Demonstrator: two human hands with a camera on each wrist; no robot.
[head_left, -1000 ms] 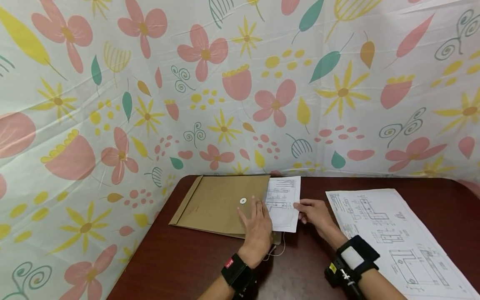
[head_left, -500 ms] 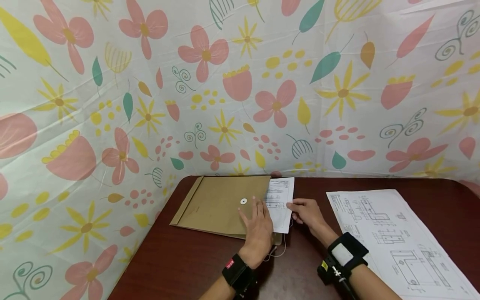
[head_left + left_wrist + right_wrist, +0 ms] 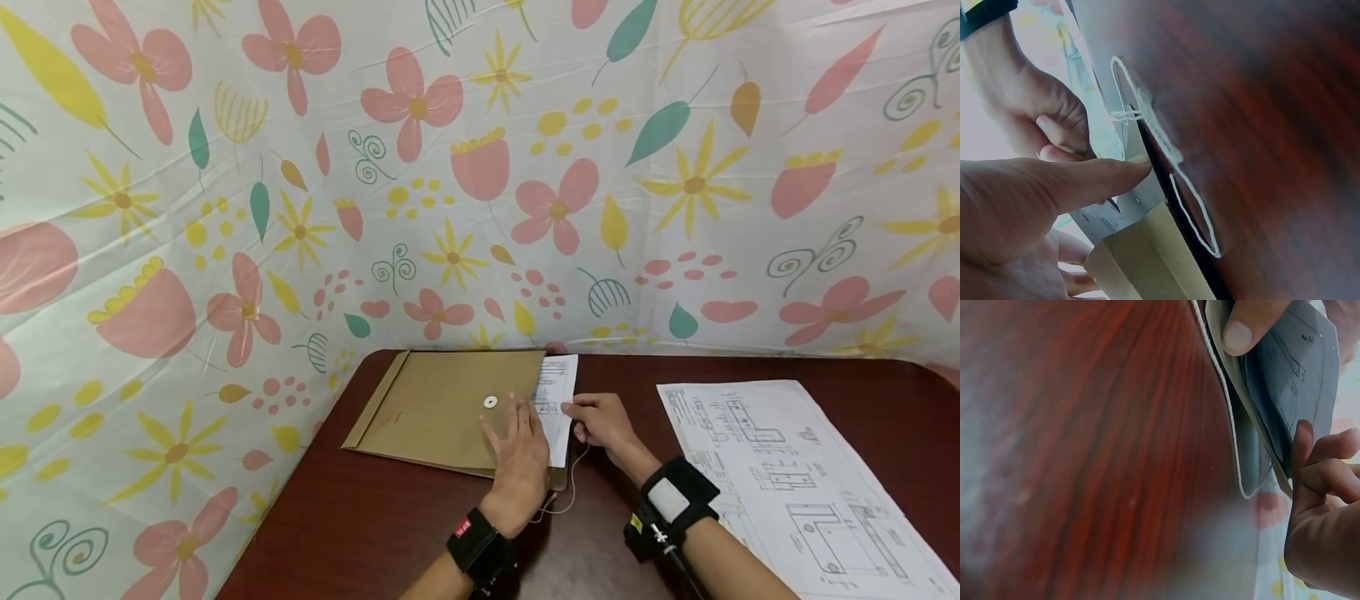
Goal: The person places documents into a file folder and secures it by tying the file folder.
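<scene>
A brown envelope (image 3: 438, 411) lies flat on the dark red table (image 3: 360, 517), with its opening to the right. A white printed sheet (image 3: 560, 386) sticks partway out of that opening. My left hand (image 3: 517, 446) rests flat on the envelope's right end, fingers straight; its thumb (image 3: 1094, 178) reaches to the opening's edge. My right hand (image 3: 594, 417) pinches the sheet's right edge, and its curled fingers (image 3: 1319, 469) show against the sheet (image 3: 1300, 362). The envelope's white string (image 3: 1166, 153) trails loose on the table.
A large sheet of technical drawings (image 3: 780, 467) lies on the table to the right of my hands. A flowered cloth backdrop (image 3: 480, 167) closes off the back and left sides. Bare table (image 3: 600, 542) lies in front of the envelope.
My right hand has moved left with the white sheet, so less of the sheet shows outside the envelope. My left hand has stayed on the envelope.
</scene>
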